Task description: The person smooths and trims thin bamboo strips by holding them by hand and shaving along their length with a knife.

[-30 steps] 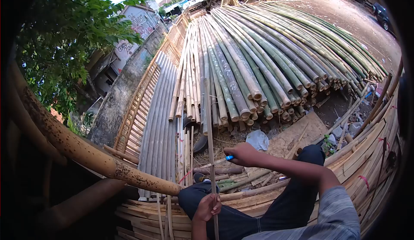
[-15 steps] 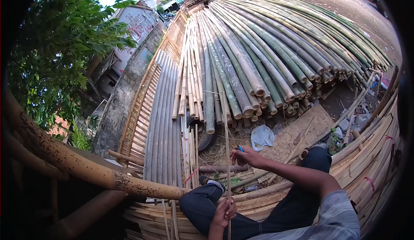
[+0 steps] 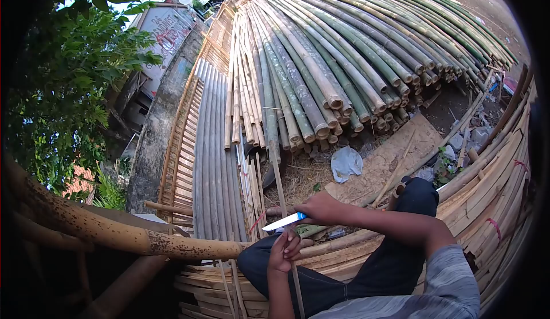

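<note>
A long thin bamboo strip (image 3: 279,184) runs from near my lap up toward the stacked poles. My left hand (image 3: 283,251) is closed around its lower part, above my bent leg. In my right hand (image 3: 322,207) is a knife (image 3: 283,222) with a blue handle and a pale blade, fingers wrapped round the handle. The blade points left and lies across the strip, just above my left hand. Whether its edge cuts into the strip cannot be made out.
A big stack of bamboo poles (image 3: 332,73) spreads ahead. Split bamboo slats (image 3: 487,196) lie to the right and beneath me. A thick spotted bamboo pole (image 3: 189,247) crosses at left, near corrugated sheets (image 3: 215,164). A white plastic bag (image 3: 346,164) lies on the ground.
My left hand has risen along the strip. My right hand has shifted slightly left, and the knife blade now shows across the strip. The strip's upper end leans further left, and the view has shifted slightly.
</note>
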{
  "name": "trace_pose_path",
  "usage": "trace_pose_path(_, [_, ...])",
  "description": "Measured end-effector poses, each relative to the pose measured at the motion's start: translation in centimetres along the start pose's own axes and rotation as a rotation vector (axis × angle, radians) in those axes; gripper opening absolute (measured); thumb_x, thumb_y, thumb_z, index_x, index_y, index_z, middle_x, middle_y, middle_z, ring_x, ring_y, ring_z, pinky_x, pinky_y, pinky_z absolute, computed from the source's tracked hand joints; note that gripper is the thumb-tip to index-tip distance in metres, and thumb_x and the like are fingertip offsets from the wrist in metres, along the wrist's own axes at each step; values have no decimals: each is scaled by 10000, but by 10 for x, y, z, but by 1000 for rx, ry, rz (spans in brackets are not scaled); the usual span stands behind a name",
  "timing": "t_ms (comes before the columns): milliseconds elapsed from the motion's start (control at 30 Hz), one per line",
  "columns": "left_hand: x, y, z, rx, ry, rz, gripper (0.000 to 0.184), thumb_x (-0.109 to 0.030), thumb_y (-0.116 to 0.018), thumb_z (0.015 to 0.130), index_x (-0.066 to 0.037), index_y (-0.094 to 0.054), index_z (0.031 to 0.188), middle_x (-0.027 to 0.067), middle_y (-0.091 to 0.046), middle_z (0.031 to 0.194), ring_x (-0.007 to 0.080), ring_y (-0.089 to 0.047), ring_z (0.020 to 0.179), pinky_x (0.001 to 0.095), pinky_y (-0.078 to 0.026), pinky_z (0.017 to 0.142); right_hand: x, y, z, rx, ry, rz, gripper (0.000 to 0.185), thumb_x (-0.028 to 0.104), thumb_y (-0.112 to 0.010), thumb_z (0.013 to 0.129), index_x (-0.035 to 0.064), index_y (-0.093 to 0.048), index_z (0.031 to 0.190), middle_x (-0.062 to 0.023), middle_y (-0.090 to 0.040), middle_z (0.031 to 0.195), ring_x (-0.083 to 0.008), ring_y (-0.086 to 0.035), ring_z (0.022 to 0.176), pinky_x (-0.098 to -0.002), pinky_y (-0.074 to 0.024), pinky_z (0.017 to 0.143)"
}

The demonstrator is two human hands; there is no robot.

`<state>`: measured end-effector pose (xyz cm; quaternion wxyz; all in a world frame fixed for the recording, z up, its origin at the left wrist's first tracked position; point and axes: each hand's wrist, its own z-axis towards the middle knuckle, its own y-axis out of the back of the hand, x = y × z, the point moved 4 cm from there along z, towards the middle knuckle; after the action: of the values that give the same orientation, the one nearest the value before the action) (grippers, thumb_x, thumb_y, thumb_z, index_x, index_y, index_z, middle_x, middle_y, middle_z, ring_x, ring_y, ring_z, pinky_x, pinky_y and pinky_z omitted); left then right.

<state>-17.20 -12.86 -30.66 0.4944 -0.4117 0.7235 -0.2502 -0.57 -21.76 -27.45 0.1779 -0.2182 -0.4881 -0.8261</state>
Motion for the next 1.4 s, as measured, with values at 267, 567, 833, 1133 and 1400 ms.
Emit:
trace_pose_path(267, [12,-9,-4,-165,-90,270,308,-377,-405,1019,-107,-452,877,-46,-314,531,31,-224,387,182,-186,363,-12,-12,-4,56,-281,-97,216,301,-632,743,88,-662,726,-161,-622,645,-345,-634,616,-471,-486,555])
trace_pose_path(567, [61,-19,-30,-324,-97,422,341,-379,-382,1028,-88,-432,858,-41,-288,527,28,-214,384,186,-175,353,-92,17,14,-165,-503,-138,268,244,-560,779,27,-641,645,-212,-611,654,-407,-631,667,-516,-508,617])
trace_pose_path(833, [44,0,-32,-410,-207,433,352,-375,-380,1028,-80,-436,845,-43,-290,513,33,-228,375,196,-162,328,-18,-53,-6,181,-149,15,269,259,-595,748,2,-649,688,-236,-617,666,-430,-629,664,-506,-506,628])
trace_pose_path(1133, [46,5,-31,-481,-211,479,343,-374,-387,1026,-94,-440,835,-52,-286,517,29,-227,382,198,-163,343,-24,-58,-5,162,-292,-2,262,260,-569,756,24,-645,670,-228,-613,667,-421,-616,666,-524,-487,623])
trace_pose_path(1400, [42,-2,-30,-474,-234,531,358,-393,-390,1022,-98,-432,824,-51,-284,514,31,-234,376,197,-158,337,-36,-41,6,-41,-297,2,252,269,-583,748,47,-647,648,-210,-610,631,-419,-608,603,-515,-485,579])
